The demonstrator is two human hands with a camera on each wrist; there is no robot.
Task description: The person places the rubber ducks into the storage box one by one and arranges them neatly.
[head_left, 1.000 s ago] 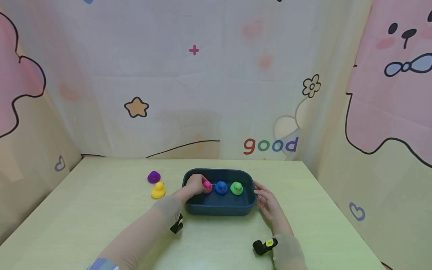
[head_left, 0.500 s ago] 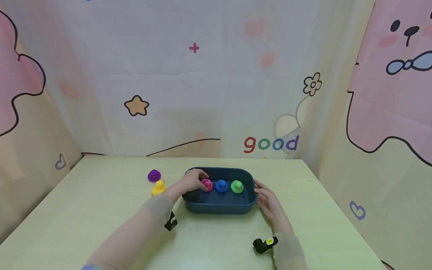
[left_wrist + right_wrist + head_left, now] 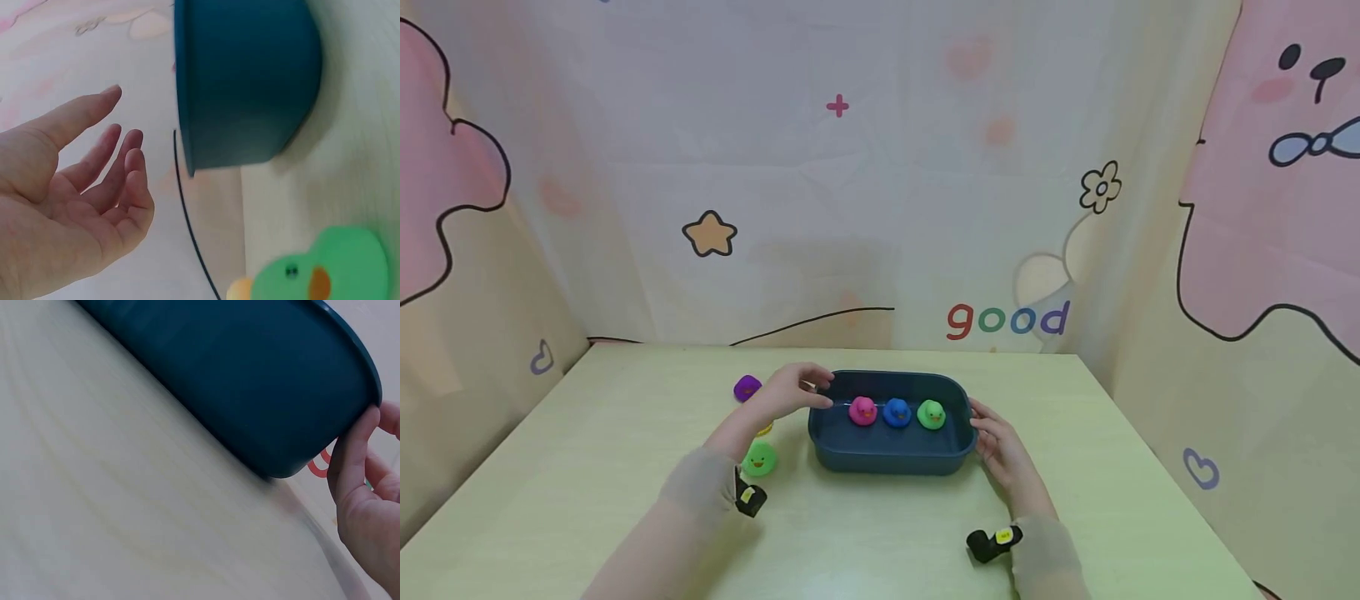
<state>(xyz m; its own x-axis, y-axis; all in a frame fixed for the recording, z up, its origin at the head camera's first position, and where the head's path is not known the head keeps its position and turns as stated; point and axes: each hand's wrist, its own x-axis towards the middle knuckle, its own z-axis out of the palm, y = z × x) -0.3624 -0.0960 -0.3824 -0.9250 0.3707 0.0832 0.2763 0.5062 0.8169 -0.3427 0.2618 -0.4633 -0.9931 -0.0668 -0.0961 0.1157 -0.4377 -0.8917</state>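
A dark blue-green rectangular tub [image 3: 891,462] holds a row of small toy ducks: a pink duck [image 3: 862,411], a blue duck [image 3: 897,412] and a light green duck [image 3: 932,414]. My left hand [image 3: 793,392] hovers by the tub's left end, thumb and fingers apart; the left wrist view shows nothing between them. At the opposite end, my right hand [image 3: 1006,450] touches the tub's outer wall near the rim with loosely bent fingers. Below my left wrist sits another green duck [image 3: 760,458], also seen large in the left wrist view [image 3: 337,269].
A purple duck [image 3: 747,388] lies on the table left of the tub, partly behind my left hand. A yellow duck [image 3: 765,430] is mostly hidden by my left wrist. Printed cloth walls [image 3: 850,192] enclose the table [image 3: 850,533] at the back and sides.
My left hand has let go of the pink duck, leaving it in the tub, and moved out to the left. A green duck now shows below that wrist. My right hand stays at the tub's end.
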